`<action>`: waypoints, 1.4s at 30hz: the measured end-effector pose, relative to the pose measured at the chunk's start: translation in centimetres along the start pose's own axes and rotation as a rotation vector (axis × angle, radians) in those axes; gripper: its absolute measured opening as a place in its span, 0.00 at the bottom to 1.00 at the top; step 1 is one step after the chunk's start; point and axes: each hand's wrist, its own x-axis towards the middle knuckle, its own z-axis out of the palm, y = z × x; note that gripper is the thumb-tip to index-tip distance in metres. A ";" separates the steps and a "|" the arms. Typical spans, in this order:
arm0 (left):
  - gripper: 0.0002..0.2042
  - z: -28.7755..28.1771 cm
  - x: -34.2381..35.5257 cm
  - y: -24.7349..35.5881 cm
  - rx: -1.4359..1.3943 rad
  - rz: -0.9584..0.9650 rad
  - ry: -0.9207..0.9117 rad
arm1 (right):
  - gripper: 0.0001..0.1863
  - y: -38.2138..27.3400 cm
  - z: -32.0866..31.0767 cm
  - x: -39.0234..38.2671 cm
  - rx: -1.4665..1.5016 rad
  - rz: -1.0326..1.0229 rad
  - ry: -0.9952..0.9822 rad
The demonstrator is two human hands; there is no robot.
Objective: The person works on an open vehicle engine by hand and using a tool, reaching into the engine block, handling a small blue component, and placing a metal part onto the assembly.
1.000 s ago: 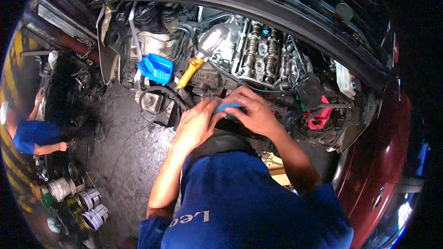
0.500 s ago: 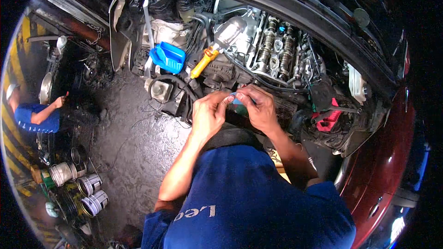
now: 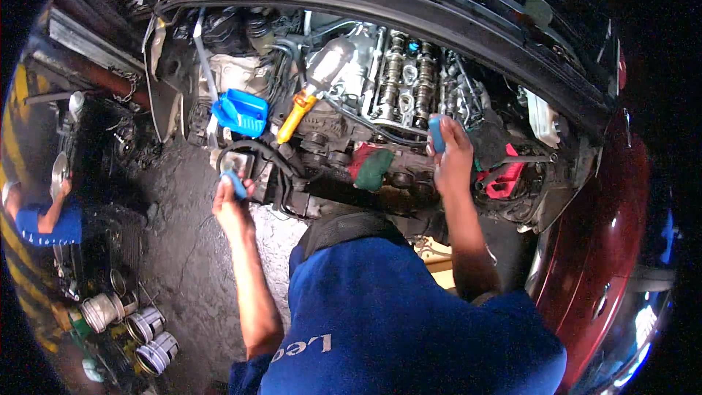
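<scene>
My left hand (image 3: 232, 206) is out to the left over the engine bay's front corner, closed on a small blue piece (image 3: 235, 183). A similar flat blue piece (image 3: 436, 134) sits in the grip of my right hand (image 3: 455, 155), raised just before the exposed camshafts (image 3: 409, 84). The two pieces are apart; their material is too small to make out. Between my hands, a red cloth (image 3: 361, 155) and a green cloth (image 3: 374, 170) lie on the engine's front.
A yellow-handled work lamp (image 3: 297, 114) rests on the engine beside a blue plastic tray (image 3: 245, 113). To the right sits a pink-red plastic tray (image 3: 504, 175). Several white buckets (image 3: 157, 352) stand on the floor at lower left. A co-worker in blue (image 3: 50, 224) is at far left.
My hands were together, pinching something blue between them; they have moved far apart, each with a blue piece. The red and green cloths now show. The co-worker's arm has moved.
</scene>
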 end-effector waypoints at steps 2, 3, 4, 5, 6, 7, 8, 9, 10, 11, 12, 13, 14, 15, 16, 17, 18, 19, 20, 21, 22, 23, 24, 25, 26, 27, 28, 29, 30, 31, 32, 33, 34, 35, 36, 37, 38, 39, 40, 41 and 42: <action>0.14 -2.4 -0.1 -0.4 0.043 -0.020 -0.067 | 0.16 -0.8 -1.7 3.8 -0.083 0.024 -0.168; 0.14 -3.1 -0.2 -0.6 0.034 -0.037 -0.087 | 0.20 -1.2 -1.9 5.8 -0.200 -0.010 -0.143; 0.14 -3.4 -0.4 -0.8 0.024 -0.056 -0.110 | 0.18 -0.8 -2.3 8.9 -0.254 -0.072 -0.104; 0.14 -3.8 -0.9 -1.1 0.036 -0.070 -0.057 | 0.17 -1.5 -1.2 10.4 -0.445 -0.106 -0.092; 0.14 -3.6 -1.2 -1.4 0.029 -0.074 -0.065 | 0.17 -1.1 -2.0 13.5 -0.649 -0.225 -0.161; 0.14 -3.1 -1.5 -1.8 0.007 -0.100 -0.057 | 0.18 0.6 -3.4 18.2 -0.928 -0.396 -0.186; 0.14 -3.6 -2.0 -2.0 -0.010 -0.118 -0.021 | 0.17 1.2 -2.5 20.1 -1.149 -0.526 -0.291; 0.14 -4.0 -2.3 -2.3 0.022 -0.128 -0.044 | 0.17 2.7 -2.3 22.3 -1.206 -0.651 -0.274; 0.14 -4.6 -2.8 -2.5 0.017 -0.127 -0.032 | 0.17 2.8 -0.5 22.3 -1.247 -0.507 -0.274; 0.14 -5.2 -3.3 -2.8 0.042 -0.119 -0.019 | 0.17 3.5 0.1 23.4 -1.295 -0.485 -0.325; 0.14 -5.5 -3.7 -3.0 0.061 -0.115 -0.021 | 0.18 4.4 -0.2 25.5 -1.350 -0.467 -0.359; 0.14 -6.1 -4.0 -3.3 0.058 -0.112 -0.015 | 0.16 5.8 -0.9 27.1 -1.344 -0.547 -0.292; 0.14 -7.4 -4.5 -3.4 0.065 -0.103 0.014 | 0.16 6.4 -0.3 27.3 -1.343 -0.548 -0.315; 0.15 -8.3 -5.1 -3.2 0.092 -0.117 0.042 | 0.16 6.6 -0.1 27.2 -1.377 -0.508 -0.294; 0.15 -9.2 -5.7 -3.1 0.119 -0.133 0.070 | 0.15 6.9 0.1 27.1 -1.412 -0.468 -0.272; 0.16 -10.2 -6.1 -3.1 0.114 -0.127 0.099 | 0.16 7.4 0.3 26.7 -1.265 -0.539 -0.283; 0.16 -11.1 -6.6 -3.2 0.116 -0.127 0.111 | 0.17 7.7 0.5 26.6 -1.126 -0.422 -0.307; 0.16 -11.9 -7.0 -3.4 0.115 -0.121 0.140 | 0.17 7.9 0.8 26.7 -1.289 -0.554 -0.320; 0.16 -12.2 -7.1 -3.5 0.111 -0.118 0.156 | 0.16 8.3 -0.1 27.6 -1.455 -0.692 -0.319; 0.16 -12.4 -7.3 -3.6 0.089 -0.111 0.161 | 0.13 8.6 -0.4 28.0 -1.240 -0.582 -0.362; 0.16 -12.6 -7.5 -3.7 0.087 -0.115 0.167 | 0.11 9.0 -0.7 28.4 -1.021 -0.476 -0.388; 0.16 -12.7 -7.5 -3.8 0.080 -0.125 0.178 | 0.12 9.1 -1.1 28.9 -1.274 -0.585 -0.427; 0.16 -12.5 -7.4 -3.8 0.074 -0.131 0.189 | 0.13 8.9 -1.1 29.5 -1.524 -0.698 -0.464; 0.16 -12.3 -7.3 -3.8 0.073 -0.131 0.193 | 0.12 8.5 -1.3 30.0 -1.609 -0.881 -0.647; 0.16 -12.0 -7.2 -3.9 0.075 -0.133 0.192 | 0.12 8.7 -1.3 30.2 -1.609 -0.881 -0.651; 0.15 -11.9 -7.0 -4.0 0.076 -0.132 0.192 | 0.11 8.6 -1.1 30.3 -1.596 -0.676 -0.612; 0.15 -11.8 -6.8 -3.9 0.076 -0.130 0.196 | 0.10 8.6 -0.9 30.3 -1.575 -0.473 -0.571; 0.15 -11.8 -6.6 -3.7 0.071 -0.123 0.197 | 0.09 8.8 -0.3 30.3 -1.577 -0.453 -0.544; 0.15 -11.6 -6.3 -3.7 0.058 -0.117 0.190 | 0.09 9.0 -0.3 30.6 -1.574 -0.452 -0.522; 0.15 -11.5 -6.1 -3.6 0.051 -0.116 0.188 | 0.09 9.2 -0.5 30.8 -1.522 -0.508 -0.530; 0.16 -11.4 -5.9 -3.4 0.038 -0.102 0.170 | 0.09 9.3 -0.6 31.0 -1.435 -0.588 -0.578; 0.16 -11.3 -5.7 -3.2 0.021 -0.089 0.149 | 0.09 9.2 -1.0 31.6 -1.346 -0.678 -0.639; 0.16 -11.3 -6.0 -2.8 0.025 -0.085 0.161 | 0.10 9.3 -0.2 30.7 -1.251 -0.722 -0.717; 0.16 -11.4 -6.4 -2.4 0.039 -0.078 0.200 | 0.09 9.1 0.5 29.9 -1.424 -0.575 -0.615; 0.16 -11.3 -6.6 -2.3 0.040 -0.076 0.218 | 0.09 8.1 0.3 29.6 -1.600 -0.429 -0.481; 0.16 -12.3 -6.2 -3.2 0.021 -0.061 0.195 | 0.09 8.2 -0.6 30.8 -1.536 -0.451 -0.467; 0.16 -13.1 -6.7 -3.3 0.033 -0.063 0.208 | 0.09 8.4 0.6 29.2 -1.530 -0.439 -0.482; 0.16 -13.8 -7.1 -3.5 0.036 -0.076 0.225 | 0.10 8.6 1.7 27.4 -1.482 -0.463 -0.385; 0.16 -14.2 -7.4 -3.6 0.032 -0.091 0.229 | 0.11 7.6 2.4 26.0 -1.436 -0.490 -0.273; 0.16 -14.4 -7.4 -3.8 0.035 -0.096 0.216 | 0.10 6.6 2.2 25.9 -1.432 -0.381 -0.328; 0.17 -14.8 -7.3 -4.1 0.031 -0.109 0.208 | 0.10 6.4 1.7 26.2 -1.432 -0.374 -0.316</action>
